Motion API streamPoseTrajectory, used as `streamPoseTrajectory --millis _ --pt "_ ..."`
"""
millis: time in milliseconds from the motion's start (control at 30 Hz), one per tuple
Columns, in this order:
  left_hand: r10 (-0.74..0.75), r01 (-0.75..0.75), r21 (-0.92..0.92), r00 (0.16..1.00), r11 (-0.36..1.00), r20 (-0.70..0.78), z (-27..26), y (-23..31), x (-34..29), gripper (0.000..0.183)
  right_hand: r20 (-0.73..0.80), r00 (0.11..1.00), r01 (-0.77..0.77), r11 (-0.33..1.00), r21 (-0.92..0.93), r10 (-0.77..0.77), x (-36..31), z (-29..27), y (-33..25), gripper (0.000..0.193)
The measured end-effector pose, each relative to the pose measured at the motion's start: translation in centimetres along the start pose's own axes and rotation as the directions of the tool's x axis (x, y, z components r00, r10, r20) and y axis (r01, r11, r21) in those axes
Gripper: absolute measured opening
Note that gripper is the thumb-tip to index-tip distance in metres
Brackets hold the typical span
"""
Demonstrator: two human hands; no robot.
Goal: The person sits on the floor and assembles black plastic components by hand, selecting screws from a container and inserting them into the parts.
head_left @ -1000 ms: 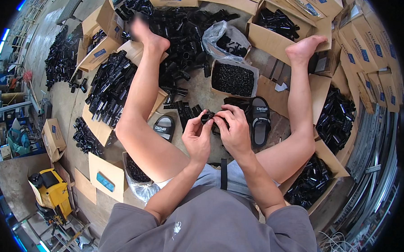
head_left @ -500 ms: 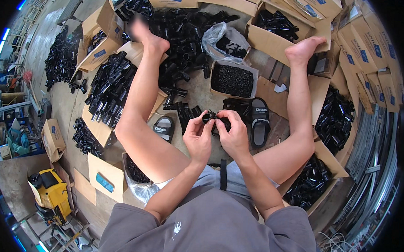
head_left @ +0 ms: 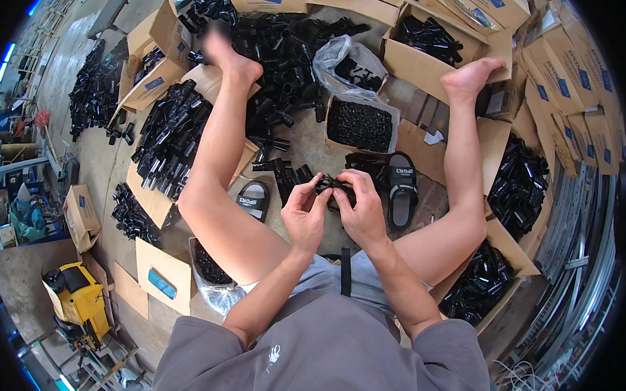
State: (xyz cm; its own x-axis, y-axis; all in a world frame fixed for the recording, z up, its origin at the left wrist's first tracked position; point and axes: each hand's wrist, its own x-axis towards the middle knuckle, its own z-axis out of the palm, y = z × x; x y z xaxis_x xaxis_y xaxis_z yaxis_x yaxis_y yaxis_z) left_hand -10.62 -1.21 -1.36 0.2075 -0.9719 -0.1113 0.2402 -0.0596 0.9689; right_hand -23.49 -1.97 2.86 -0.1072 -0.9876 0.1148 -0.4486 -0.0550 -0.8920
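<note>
Between my legs, both hands are raised around a small black plastic piece [head_left: 331,186]. My left hand [head_left: 303,217] pinches its left side with thumb and forefinger. At its right side, the fingertips of my right hand [head_left: 361,210] are closed on the same piece. The fingers cover much of it, so its exact shape is hard to make out. Just beyond the hands stands a carton [head_left: 363,147] filled with tiny black parts. Several black tubular fittings [head_left: 289,177] lie on the floor next to my left hand.
Slide sandals lie left [head_left: 254,200] and right [head_left: 402,192] of my hands. A heap of black fittings [head_left: 277,61] spreads ahead, near a clear plastic bag [head_left: 326,63]. Open boxes of black parts [head_left: 516,187] flank my right leg. A phone [head_left: 161,284] rests on cardboard at left.
My fingers have shifted a little on the black piece, which looks turned and shows more of its width between them. My left hand sits slightly farther left. Everything around is still.
</note>
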Motion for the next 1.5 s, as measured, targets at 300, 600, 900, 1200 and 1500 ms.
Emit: streamPoseTrajectory --millis 300,600,900,1200,1500 --pt "-0.037 0.037 -0.018 0.999 0.999 0.011 0.5 -0.1 -0.2 0.024 -0.016 1.000 -0.026 0.998 0.057 0.027 -0.5 0.5 1.1 0.015" --pt "-0.141 0.133 0.095 0.987 0.987 0.084 0.1 -0.6 0.4 0.029 -0.006 1.000 -0.025 0.995 -0.097 0.025 -1.5 1.6 2.5 0.012" --pt "-0.232 0.232 0.081 0.973 0.969 -0.008 0.2 -1.7 0.6 0.021 -0.047 0.997 0.041 0.967 -0.251 -0.054 -2.3 2.5 2.5 0.018" --pt "-0.154 0.158 0.309 0.987 0.938 -0.037 -0.5 -2.9 0.3 0.023 -0.079 0.997 -0.027 0.973 -0.231 0.009 -2.6 2.6 2.3 0.021" --pt "-0.072 0.096 0.485 0.995 0.870 -0.067 0.1 -2.0 -0.1 0.026 -0.007 1.000 0.000 0.965 -0.262 -0.002 -2.4 2.5 3.6 0.018"
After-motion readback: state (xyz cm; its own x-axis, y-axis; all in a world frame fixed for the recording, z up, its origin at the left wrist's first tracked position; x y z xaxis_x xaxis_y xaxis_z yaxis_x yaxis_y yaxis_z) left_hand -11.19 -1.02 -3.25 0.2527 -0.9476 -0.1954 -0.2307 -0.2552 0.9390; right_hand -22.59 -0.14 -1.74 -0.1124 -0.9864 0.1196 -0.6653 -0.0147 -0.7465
